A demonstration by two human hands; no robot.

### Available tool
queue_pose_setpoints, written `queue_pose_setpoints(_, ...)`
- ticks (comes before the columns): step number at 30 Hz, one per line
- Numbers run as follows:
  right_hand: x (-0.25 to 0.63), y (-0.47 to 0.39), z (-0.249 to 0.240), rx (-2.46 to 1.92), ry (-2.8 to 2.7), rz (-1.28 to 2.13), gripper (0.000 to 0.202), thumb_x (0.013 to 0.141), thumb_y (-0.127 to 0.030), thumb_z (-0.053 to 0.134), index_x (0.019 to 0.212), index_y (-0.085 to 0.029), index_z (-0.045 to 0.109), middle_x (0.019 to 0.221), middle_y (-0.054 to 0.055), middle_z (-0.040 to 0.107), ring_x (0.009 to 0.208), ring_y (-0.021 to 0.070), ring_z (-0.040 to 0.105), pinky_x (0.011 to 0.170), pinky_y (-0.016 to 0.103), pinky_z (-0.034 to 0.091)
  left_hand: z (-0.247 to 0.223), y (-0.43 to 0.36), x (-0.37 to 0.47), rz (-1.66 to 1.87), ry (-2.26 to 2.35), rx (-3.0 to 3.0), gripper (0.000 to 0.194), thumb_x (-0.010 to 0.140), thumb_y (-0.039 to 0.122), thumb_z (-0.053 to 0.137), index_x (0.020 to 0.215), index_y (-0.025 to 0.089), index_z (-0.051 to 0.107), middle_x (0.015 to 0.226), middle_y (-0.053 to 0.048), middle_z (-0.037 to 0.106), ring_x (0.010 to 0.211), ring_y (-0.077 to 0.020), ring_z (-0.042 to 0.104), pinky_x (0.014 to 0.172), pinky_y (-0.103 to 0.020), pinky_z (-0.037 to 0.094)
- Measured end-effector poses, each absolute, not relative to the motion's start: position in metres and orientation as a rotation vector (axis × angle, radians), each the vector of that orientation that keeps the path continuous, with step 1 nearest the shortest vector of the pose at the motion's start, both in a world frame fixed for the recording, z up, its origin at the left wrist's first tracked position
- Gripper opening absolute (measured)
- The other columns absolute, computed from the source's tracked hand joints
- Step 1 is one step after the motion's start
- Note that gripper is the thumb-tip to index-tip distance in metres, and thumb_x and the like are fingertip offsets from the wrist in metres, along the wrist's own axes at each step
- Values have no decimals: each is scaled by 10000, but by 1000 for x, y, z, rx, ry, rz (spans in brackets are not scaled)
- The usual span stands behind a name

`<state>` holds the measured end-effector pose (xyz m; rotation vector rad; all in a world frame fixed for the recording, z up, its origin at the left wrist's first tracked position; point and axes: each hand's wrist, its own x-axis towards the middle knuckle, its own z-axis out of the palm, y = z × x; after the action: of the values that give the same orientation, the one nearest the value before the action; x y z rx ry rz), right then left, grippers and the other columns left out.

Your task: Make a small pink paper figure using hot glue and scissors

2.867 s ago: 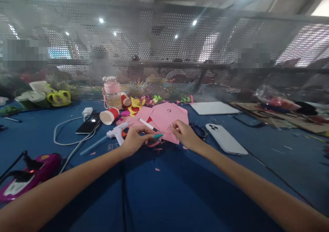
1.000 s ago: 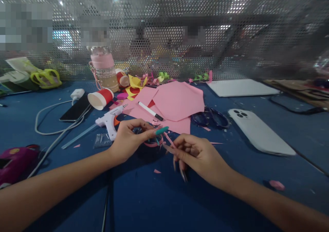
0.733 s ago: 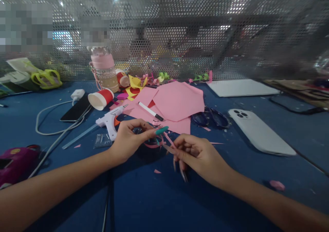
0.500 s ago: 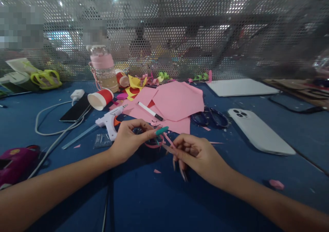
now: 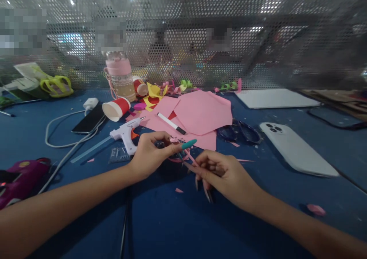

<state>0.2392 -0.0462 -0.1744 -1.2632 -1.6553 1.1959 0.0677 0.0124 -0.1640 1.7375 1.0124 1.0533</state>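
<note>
My left hand (image 5: pixel 150 153), with a long teal thumbnail, is closed in a pinch over a thin pink paper strip (image 5: pixel 188 154). From there the strip runs to my right hand (image 5: pixel 225 176), whose thumb and fingers pinch its other end. A loop of the strip hangs under my left fingers, partly hidden. Just beyond the hands lie large pink paper sheets (image 5: pixel 203 111) with a white marker (image 5: pixel 171 123) on top. Beside my left hand rests a white glue gun (image 5: pixel 126 132) with a clear glue stick in it.
Left of the hands are a red paper cup (image 5: pixel 122 106), a black phone (image 5: pixel 88 121) with a white cable, a pink-topped bottle (image 5: pixel 120 75) and a purple toy car (image 5: pixel 24 176). To the right lie dark blue-handled scissors (image 5: pixel 248 132) and a white phone (image 5: pixel 295 148). A perforated metal screen stands behind.
The whole view has shifted slightly, so things appear farther right. My left thumb has moved a little toward my right hand along the strip. Both hands keep their pinch.
</note>
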Motion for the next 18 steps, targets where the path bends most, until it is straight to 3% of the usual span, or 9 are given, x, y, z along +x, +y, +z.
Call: queue_pose_setpoints(18, 241, -47, -174, -1242, -1651, 1218, 210, 785, -372, 542, 719, -175, 509, 561, -19, 561, 403, 63, 506, 387, 186, 423, -162, 12, 67, 1074, 915, 1737, 183, 638, 306, 687, 667, 137, 622, 646, -24, 632, 627, -124, 569, 592, -234, 467)
